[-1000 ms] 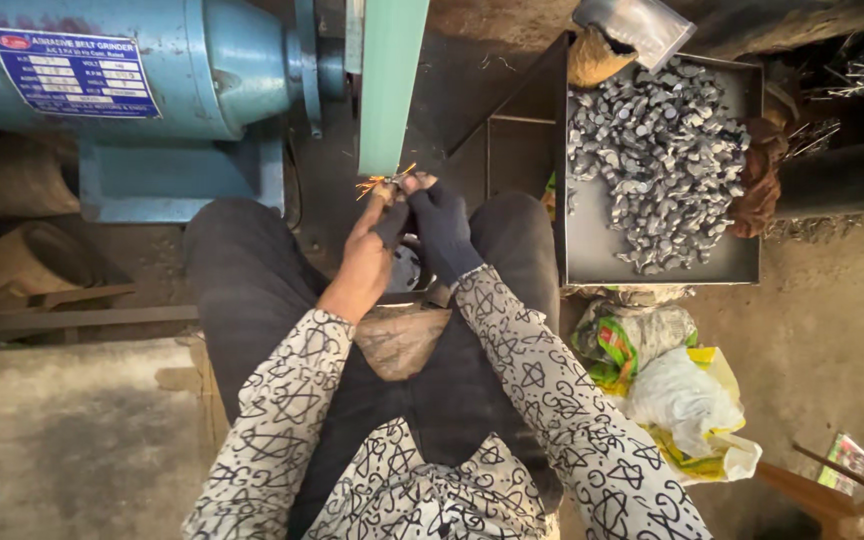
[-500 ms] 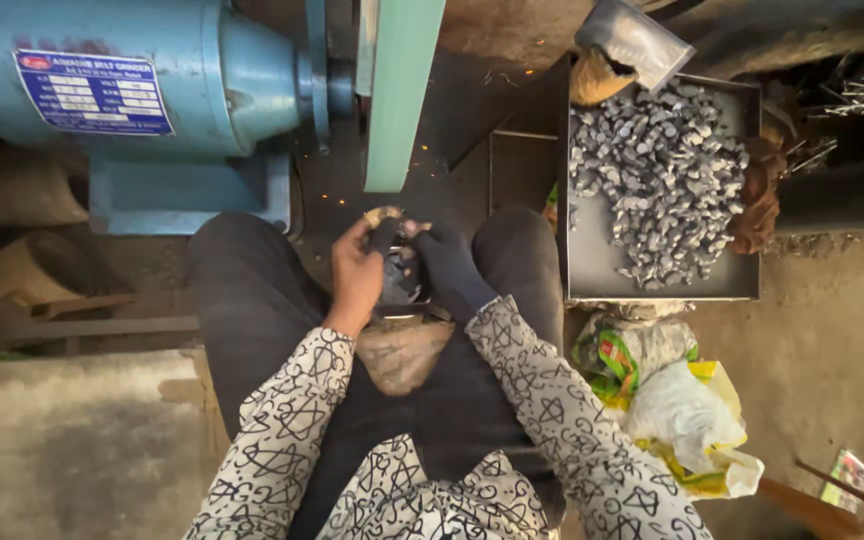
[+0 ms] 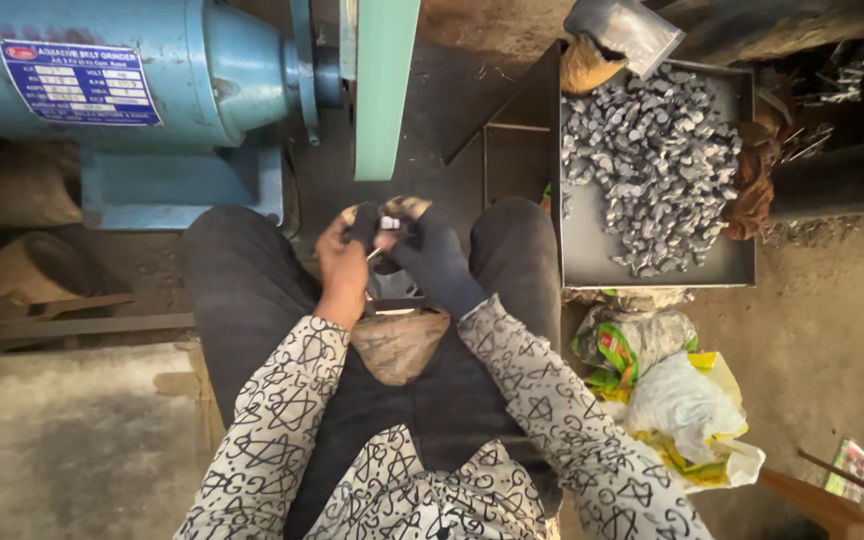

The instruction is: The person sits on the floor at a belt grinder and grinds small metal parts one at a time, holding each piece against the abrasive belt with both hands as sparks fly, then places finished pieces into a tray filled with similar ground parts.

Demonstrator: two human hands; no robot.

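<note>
I sit before a blue belt grinder (image 3: 152, 90) with its green sanding belt (image 3: 384, 85) just ahead of my hands. My left hand (image 3: 344, 262), bare with a dark finger cover, and my right hand (image 3: 430, 255), in a dark glove, meet between my knees. Together they pinch a small shiny metal piece (image 3: 389, 223), held below the belt and apart from it. Both hands' fingers close around it.
A grey metal tray (image 3: 652, 270) heaped with several small metal pieces (image 3: 647, 160) stands at my right. Plastic bags (image 3: 677, 400) lie below it on the floor. A worn pad (image 3: 399, 345) rests on my lap. Sacking (image 3: 22, 185) lies at the left.
My hands have drawn back from the belt toward my lap with the metal piece. The sparks seen at the belt a second ago are gone.
</note>
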